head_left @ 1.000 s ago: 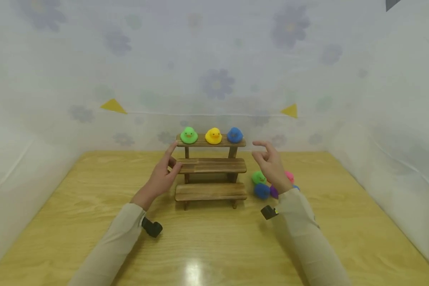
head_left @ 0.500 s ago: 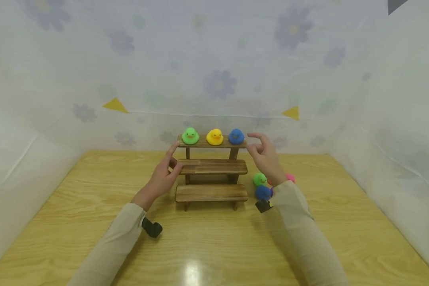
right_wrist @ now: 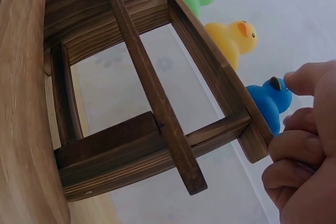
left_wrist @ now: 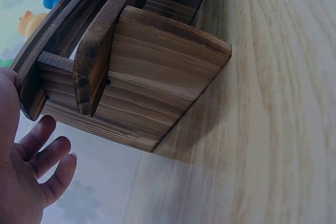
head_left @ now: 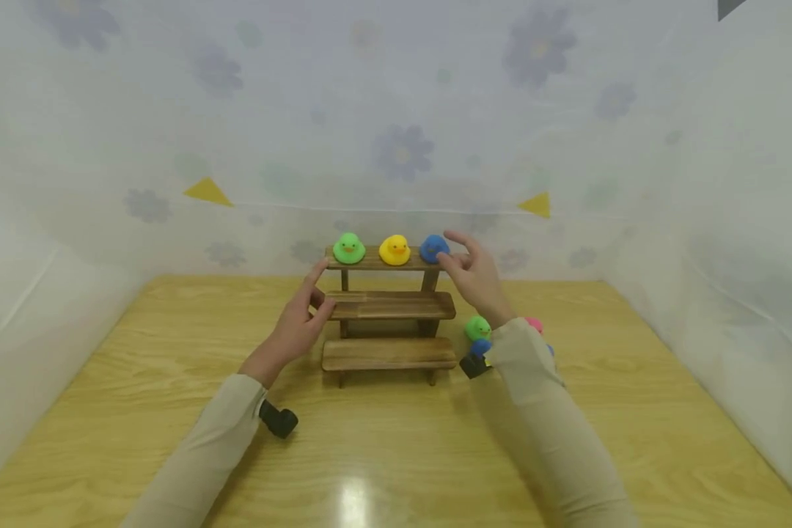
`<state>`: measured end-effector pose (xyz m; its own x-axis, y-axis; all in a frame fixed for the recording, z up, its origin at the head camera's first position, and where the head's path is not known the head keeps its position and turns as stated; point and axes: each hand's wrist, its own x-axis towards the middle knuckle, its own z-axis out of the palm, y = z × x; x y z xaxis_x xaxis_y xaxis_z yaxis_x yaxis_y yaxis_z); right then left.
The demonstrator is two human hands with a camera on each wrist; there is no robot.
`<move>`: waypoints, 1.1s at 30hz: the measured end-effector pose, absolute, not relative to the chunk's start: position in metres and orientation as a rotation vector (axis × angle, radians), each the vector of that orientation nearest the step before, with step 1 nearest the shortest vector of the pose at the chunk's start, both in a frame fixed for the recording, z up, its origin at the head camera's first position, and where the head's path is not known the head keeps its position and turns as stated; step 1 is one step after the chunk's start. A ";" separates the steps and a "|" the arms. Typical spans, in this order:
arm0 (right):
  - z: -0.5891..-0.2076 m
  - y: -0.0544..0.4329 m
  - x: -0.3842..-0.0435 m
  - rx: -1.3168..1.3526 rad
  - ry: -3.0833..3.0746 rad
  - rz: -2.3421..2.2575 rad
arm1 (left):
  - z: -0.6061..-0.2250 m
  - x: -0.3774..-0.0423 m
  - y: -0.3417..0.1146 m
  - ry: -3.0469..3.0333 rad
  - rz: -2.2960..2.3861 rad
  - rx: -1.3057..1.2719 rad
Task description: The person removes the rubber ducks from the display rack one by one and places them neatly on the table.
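A three-tier wooden stand (head_left: 389,353) carries a green rubber duck (head_left: 348,250), a yellow rubber duck (head_left: 394,251) and a blue rubber duck (head_left: 433,250) in a row on its top shelf. My left hand (head_left: 297,323) rests against the stand's left end, index finger by the top shelf and thumb at the middle one. At the blue duck's right side is my right hand (head_left: 478,279), index finger and thumb apart. In the right wrist view a fingertip (right_wrist: 296,80) is at the duck's head, and the other fingers curl below; whether it presses is unclear.
Right of the stand lies a group of more rubber ducks, among them a green duck (head_left: 478,329) and a pink duck (head_left: 534,324), partly hidden by my right forearm. Floral sheeting (head_left: 396,110) encloses the wooden table (head_left: 396,447) at the back and sides.
My right hand has moved left and farther back, from beside the stand to the blue duck. The left hand stays at the stand, and the ducks on the shelf keep their places.
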<state>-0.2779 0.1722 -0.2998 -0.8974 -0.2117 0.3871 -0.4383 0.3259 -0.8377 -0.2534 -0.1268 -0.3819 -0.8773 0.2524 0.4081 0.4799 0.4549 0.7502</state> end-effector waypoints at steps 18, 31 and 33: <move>-0.305 0.164 -0.293 0.472 -2.432 1.552 | -0.384 -0.254 -0.131 -2.454 -1.388 -0.635; -0.305 0.164 -0.292 0.457 -2.465 1.528 | -0.386 -0.255 -0.130 -2.437 -1.395 -0.642; -0.305 0.164 -0.293 0.456 -2.463 1.526 | -0.386 -0.255 -0.130 -2.440 -1.388 -0.645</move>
<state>-0.2927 0.1640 -0.3050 -0.9307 -0.1507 0.3333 -0.3655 0.4166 -0.8323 -0.2552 -0.1298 -0.3862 -0.8675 0.2482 0.4311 0.4974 0.4445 0.7449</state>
